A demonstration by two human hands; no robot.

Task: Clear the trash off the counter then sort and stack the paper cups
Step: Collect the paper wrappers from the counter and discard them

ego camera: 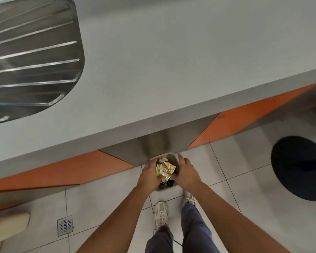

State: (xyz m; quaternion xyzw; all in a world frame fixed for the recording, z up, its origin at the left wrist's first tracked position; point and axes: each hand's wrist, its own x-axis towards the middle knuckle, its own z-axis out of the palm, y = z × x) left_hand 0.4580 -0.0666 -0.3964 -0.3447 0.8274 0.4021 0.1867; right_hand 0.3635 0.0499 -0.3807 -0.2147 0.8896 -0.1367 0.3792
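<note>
Person, 1 pc.
- Left hand [150, 173], right hand [187, 170]: bare; forearms bare up to frame edge.
- Trousers [195, 227]: blue-grey, denim-like, full length, hems creased over shoes.
- Left shoe [161, 213], right shoe [189, 197]: off-white lace-up trainers w/ matching laces.
</note>
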